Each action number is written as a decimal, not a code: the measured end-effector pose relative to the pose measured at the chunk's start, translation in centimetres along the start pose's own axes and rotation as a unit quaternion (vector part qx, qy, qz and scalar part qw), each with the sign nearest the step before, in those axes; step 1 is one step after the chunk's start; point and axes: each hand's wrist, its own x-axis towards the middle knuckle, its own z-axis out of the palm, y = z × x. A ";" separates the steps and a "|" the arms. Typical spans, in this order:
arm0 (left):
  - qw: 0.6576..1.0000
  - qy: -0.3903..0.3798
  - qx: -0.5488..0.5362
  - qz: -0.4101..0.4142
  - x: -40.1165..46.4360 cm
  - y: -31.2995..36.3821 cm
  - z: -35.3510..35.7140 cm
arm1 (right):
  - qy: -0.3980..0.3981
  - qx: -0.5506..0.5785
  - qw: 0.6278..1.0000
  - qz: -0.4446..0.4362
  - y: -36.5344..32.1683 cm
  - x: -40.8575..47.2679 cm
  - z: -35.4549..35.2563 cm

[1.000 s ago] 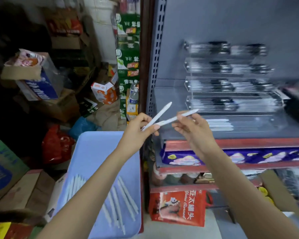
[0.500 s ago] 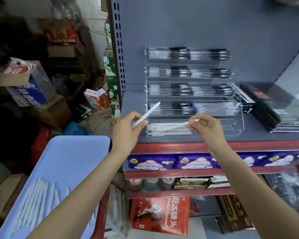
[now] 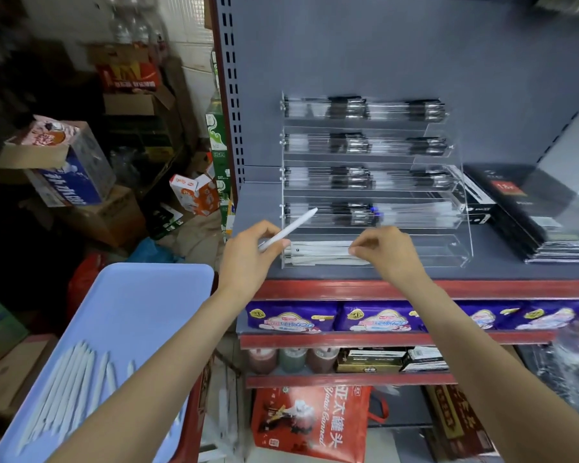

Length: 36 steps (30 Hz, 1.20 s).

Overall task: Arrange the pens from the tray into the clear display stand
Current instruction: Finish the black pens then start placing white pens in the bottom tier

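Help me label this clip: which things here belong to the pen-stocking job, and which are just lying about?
Job: left hand holding a white pen; right hand at the clear display stand; blue tray.
Lying about: purple packets; red bag; black boxes.

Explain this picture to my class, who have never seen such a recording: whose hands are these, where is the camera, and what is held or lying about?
There is no machine: a person wears a camera on the head, looking down at their own bare hands. The left hand holds a white pen tilted upward. The right hand pinches another white pen at the bottom tier of the clear display stand, which sits on a grey shelf. More white pens lie on the blue tray, lower left.
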 end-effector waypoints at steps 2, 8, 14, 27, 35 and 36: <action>0.999 0.017 0.028 0.016 -0.2 0.3 -0.1 | -0.004 0.005 1.000 0.000 -0.2 -0.1 -0.2; 0.997 -0.012 0.047 0.065 0.0 2.2 0.8 | -0.055 -0.036 0.997 -0.034 0.1 -0.1 -0.3; 0.995 -0.038 0.051 0.073 0.5 3.2 2.3 | -0.029 0.011 0.998 -0.054 1.0 -0.7 -1.1; 0.940 -0.240 0.172 0.173 2.7 9.1 12.0 | 0.205 0.024 0.971 0.117 11.1 -2.1 -7.6; 0.867 -0.194 0.403 0.219 3.8 12.1 16.5 | 0.089 0.132 0.976 0.149 12.8 -1.9 -8.7; 0.853 -0.195 0.424 0.232 3.9 12.4 16.7 | 0.091 0.130 0.976 0.147 12.8 -1.9 -8.7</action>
